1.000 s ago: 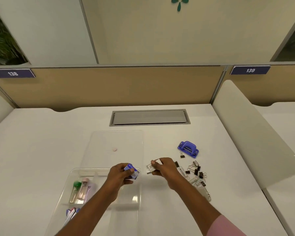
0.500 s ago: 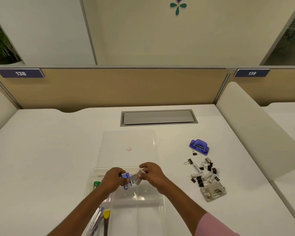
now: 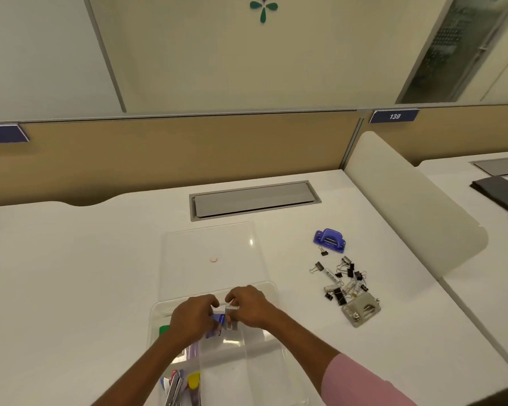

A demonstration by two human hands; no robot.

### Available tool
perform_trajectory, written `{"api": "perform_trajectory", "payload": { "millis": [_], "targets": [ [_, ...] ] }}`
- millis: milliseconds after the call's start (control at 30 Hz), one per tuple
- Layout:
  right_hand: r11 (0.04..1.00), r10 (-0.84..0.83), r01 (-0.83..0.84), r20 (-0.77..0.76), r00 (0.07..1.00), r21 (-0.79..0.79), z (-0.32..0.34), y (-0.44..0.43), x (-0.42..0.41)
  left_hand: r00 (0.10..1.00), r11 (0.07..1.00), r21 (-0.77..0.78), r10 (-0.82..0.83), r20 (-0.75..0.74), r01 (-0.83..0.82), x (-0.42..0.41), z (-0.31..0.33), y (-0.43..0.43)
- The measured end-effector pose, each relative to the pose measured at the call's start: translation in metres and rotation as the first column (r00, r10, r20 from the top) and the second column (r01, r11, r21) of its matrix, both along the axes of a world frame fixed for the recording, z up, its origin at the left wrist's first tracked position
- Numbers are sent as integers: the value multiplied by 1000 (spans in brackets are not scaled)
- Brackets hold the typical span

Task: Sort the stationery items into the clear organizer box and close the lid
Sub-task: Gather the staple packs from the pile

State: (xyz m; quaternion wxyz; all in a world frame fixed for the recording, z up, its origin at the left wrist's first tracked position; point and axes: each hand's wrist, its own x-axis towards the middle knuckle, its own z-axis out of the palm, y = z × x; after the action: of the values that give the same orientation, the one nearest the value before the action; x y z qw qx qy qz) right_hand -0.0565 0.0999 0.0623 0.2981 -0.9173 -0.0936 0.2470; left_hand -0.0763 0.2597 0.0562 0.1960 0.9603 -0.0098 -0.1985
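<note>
Two small packets are held over the clear organizer box (image 3: pixel 272 291), above its middle compartment at the far end: a blue-and-white box (image 3: pixel 216 322) is pinched in the left hand (image 3: pixel 194 316), and a small silvery box (image 3: pixel 231 317) is pinched in the right hand (image 3: pixel 251 306), the two packets touching or very nearly so. Both hands are closed narrowly around their packets; exact finger placement is partly hidden. The packets are judged to be light, stiff card or thin plastic, rectangular and smooth-faced, best held across the short flat sides and set down flat rather than dropped. The organizer is of thin transparent plastic with rounded corners and low dividers; it is judged light and liable to slide on the smooth white desk (image 3: pixel 71 273). Its lid (image 3: pixel 188 247), a clear flat sheet, lies just beyond the box, with a small pink disc (image 3: pixel 214 259) seen on or under it. In the box's left compartments, a green-capped item (image 3: pixel 164 329) and several pens or markers (image 3: pixel 178 386) are seen. Well to the right of the box, a scatter of black binder clips (image 3: pixel 339 295), hard and springy with wire handles, lies among small clear tubes (image 3: pixel 332 276). A grey metal punch (image 3: pixel 361 309) sits at that scatter's near edge, judged the heaviest piece, and a blue plastic punch (image 3: pixel 330 237) at its far edge.
</note>
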Motion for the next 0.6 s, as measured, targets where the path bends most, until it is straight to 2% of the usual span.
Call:
{"api": "perform_trajectory", "payload": {
  "millis": [167,300,433,600],
  "targets": [
    [990,67,-66,4,998,-125,-4,7,-1,990,986,106,-137,34,132,4,-8,2],
    [981,108,-98,52,993,-169,-6,9,-3,978,974,115,-200,54,193,7,-14,5],
    [994,44,-33,105,994,-101,-10,5,-5,976,979,88,-191,101,183,8,-15,3],
    [991,-62,52,80,995,122,-10,-8,-6,978,986,22,-166,124,164,8,-11,-3]
  ]
}}
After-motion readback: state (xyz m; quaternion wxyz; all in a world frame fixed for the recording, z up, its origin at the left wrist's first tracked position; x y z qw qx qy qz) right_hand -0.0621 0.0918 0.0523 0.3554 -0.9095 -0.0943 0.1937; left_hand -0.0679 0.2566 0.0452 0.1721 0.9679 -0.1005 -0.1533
